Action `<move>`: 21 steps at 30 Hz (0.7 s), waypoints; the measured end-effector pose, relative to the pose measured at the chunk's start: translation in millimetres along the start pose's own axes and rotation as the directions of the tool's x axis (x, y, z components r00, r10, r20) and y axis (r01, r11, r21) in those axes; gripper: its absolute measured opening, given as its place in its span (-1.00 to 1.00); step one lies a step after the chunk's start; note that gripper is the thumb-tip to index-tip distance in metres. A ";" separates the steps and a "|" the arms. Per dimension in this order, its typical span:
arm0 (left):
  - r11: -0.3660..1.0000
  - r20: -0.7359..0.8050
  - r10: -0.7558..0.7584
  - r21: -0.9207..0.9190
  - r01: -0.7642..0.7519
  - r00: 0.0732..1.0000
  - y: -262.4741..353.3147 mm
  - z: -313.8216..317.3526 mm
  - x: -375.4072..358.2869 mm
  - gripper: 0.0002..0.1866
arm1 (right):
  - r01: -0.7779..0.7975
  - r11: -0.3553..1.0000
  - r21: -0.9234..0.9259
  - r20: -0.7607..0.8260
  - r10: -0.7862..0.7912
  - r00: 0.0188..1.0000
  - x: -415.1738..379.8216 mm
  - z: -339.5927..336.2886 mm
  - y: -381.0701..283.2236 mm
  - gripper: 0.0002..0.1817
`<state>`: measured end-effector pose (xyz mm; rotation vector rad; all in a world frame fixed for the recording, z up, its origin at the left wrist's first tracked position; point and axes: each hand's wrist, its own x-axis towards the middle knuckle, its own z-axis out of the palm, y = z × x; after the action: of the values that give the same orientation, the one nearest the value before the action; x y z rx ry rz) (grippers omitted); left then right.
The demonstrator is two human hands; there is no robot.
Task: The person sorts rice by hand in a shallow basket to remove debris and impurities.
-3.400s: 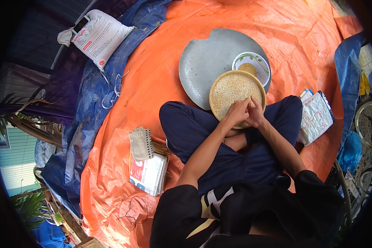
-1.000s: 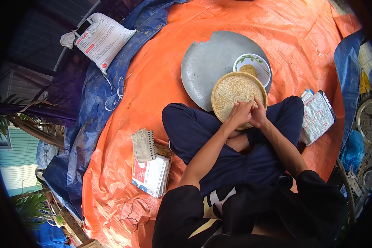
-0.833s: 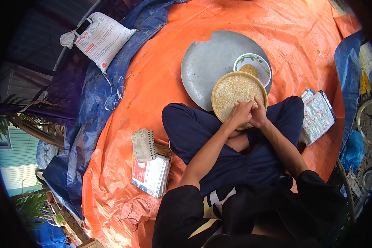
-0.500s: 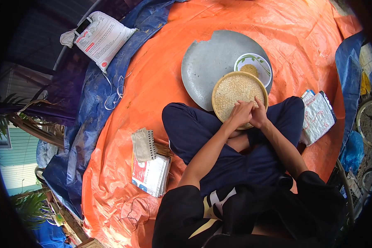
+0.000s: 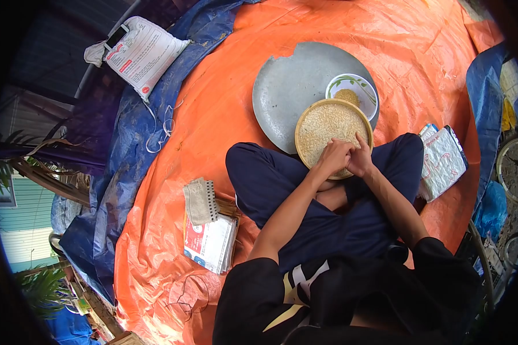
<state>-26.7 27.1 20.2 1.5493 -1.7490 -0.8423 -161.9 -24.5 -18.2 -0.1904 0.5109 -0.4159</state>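
Note:
A round, shallow woven basket point(image 5: 328, 123) rests against my crossed legs, its bottom spread with pale grains that look like rice. Over its near right part, my left hand point(image 5: 334, 156) and my right hand point(image 5: 361, 160) meet, fingers bent together. One digit of the right hand points up and away. Whatever sits between the fingertips is too small to make out. Just beyond the basket, a white bowl point(image 5: 367, 95) with a green leaf pattern holds yellowish-brown grain point(image 5: 346, 96). The bowl stands on a large grey round tray point(image 5: 282, 92), partly covered by the basket.
Orange tarp point(image 5: 213, 109) covers the ground, with blue tarp point(image 5: 133, 129) along the left. A spiral notebook point(image 5: 199, 201) lies on stacked papers point(image 5: 213, 244) to my left. A folded silvery bag point(image 5: 443, 164) lies at right. A printed sack point(image 5: 147, 54) carries a phone point(image 5: 116, 37).
My hands stay together over the basket, with only slight finger movement. The basket, bowl and tray look unmoved.

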 end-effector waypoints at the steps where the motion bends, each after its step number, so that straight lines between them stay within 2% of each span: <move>1: 1.000 -0.003 0.003 0.001 -0.003 1.000 -0.6 0.4 0.2 -0.83 | 0.004 1.000 -0.001 -0.010 -0.004 1.000 -1.1 2.1 0.1 -0.13; 7: 0.999 -0.035 0.034 -0.007 -0.034 0.999 -1.8 1.7 0.6 -0.80 | 0.013 1.000 -0.013 -0.001 -0.013 1.000 -1.5 5.0 -0.5 -0.13; 13: 1.000 -0.003 -0.007 0.004 0.007 1.000 0.3 3.2 0.1 -0.81 | 0.021 0.999 -0.047 -0.006 -0.021 1.000 -2.6 7.8 0.6 -0.11; 17: 0.991 -0.016 -0.007 0.132 0.009 1.000 -0.2 15.0 -1.0 -0.75 | 0.035 0.997 -0.075 0.027 -0.033 0.999 -3.5 9.8 1.5 -0.09; 19: 0.972 -0.046 0.000 0.236 0.011 0.999 1.6 21.0 -2.7 -0.72 | 0.042 0.994 -0.103 -0.028 -0.045 0.999 -7.7 14.5 1.0 -0.09; 21: 0.965 -0.041 -0.005 0.263 0.016 0.999 2.3 24.8 -1.7 -0.69 | 0.041 0.993 -0.108 -0.046 -0.046 0.998 -10.9 21.9 0.9 -0.09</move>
<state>-47.9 30.2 7.5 1.7339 -1.8847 -0.5963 -159.1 -17.4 5.1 -0.2960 0.5784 -0.4367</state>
